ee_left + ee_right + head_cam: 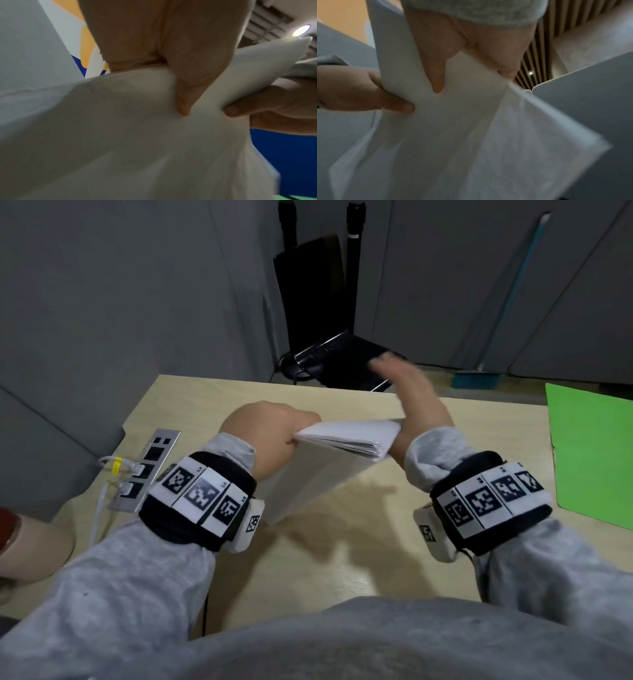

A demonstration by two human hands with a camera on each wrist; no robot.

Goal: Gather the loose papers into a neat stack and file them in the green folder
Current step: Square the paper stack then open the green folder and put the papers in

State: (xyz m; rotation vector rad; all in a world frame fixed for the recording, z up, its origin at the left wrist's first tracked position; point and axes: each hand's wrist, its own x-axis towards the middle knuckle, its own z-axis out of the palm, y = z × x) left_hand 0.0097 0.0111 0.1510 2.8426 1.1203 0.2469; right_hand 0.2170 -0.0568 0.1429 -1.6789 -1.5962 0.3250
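Above the table [325, 559], the left hand [270, 433] grips one end of the papers [342, 440] — fingers curled over. The right hand [411, 402] pinches the other end, thumb in front, fingers straight. Farther right, the green folder [589, 453] lies flat — well apart.

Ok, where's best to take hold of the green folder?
The folder lies flat on the table, so pinch an edge: probably its left one, reached from the left by the right hand, which is nearest.
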